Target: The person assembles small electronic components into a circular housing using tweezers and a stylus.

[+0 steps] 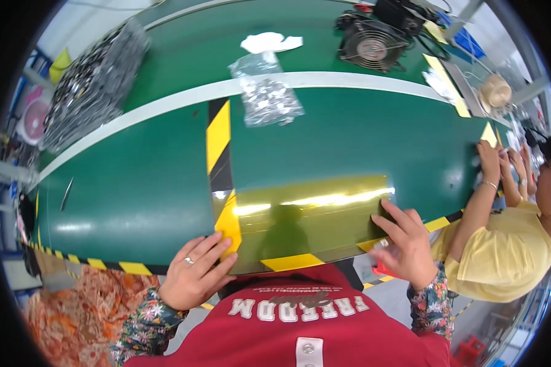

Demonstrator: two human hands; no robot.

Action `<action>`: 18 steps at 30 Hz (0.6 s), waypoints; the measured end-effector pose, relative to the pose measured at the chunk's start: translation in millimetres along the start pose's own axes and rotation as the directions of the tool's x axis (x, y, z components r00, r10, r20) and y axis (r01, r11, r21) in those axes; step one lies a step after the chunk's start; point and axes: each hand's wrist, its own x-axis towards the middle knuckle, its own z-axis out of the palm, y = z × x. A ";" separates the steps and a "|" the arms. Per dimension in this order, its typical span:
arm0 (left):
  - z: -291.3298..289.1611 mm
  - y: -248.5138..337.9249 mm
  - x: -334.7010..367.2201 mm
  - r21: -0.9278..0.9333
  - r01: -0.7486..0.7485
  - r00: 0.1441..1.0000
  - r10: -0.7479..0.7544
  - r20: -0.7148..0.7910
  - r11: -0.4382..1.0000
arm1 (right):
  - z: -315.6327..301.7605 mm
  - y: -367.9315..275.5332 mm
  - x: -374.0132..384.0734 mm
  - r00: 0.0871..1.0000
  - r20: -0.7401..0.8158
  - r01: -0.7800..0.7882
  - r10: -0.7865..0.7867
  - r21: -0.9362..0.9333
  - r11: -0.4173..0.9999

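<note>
Head view: both bare hands are at a transparent yellow sheet (pixel 324 227), which lies flat on the green tabletop (pixel 134 202) along its near edge. Left hand (pixel 199 270) — fingers extended, close together, unclenched; the tips rest at the sheet's near left corner, over the striped tape there. Right hand (pixel 404 244) — fingers released and spread, with two tips on or right at the sheet's right edge; the thumb points toward the near right corner.

The black-and-yellow tape (pixel 220 140) runs along the sheet's left side and continues beyond it. Past the sheet's far edge lie a clear bag of small parts (pixel 272 103), a white crumpled piece (pixel 270 43) and, farther right, a black fan (pixel 371 49). Well left of the sheet are a slim metallic tool (pixel 67 194) and, farther off, a stack of bagged items (pixel 98 79). A co-worker in a yellow shirt (pixel 502 257) is seated right of the sheet. Nothing covers the sheet's middle; glare and a dark reflection cross it.

The left thumb is hidden, and the contact under the left fingers cannot be verified. A red object (pixel 381 269) beside the sheet's near right corner is partly covered by the right hand and unidentifiable. The bag's contents are indistinct.
</note>
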 end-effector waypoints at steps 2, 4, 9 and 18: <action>8.8 -4.4 -2.4 -0.030 -0.100 0.991 0.097 -0.087 0.995 | 0.2 -8.3 -3.1 0.999 0.045 0.004 -0.004 -0.008 1.000; 10.5 -5.6 -7.3 -0.013 -0.127 0.987 0.125 -0.104 0.992 | -0.4 -11.7 -6.6 0.996 0.086 0.028 -0.021 -0.076 0.997; -13.3 -14.6 6.0 -0.099 -0.152 0.941 0.114 -0.319 0.983 | -0.3 -5.5 -7.7 0.992 -0.001 0.124 -0.125 -0.104 0.987; -76.5 -33.7 93.4 -0.939 0.058 0.887 -0.448 -0.107 0.340 | -51.6 8.6 11.2 0.953 -0.022 -0.203 0.302 0.692 0.693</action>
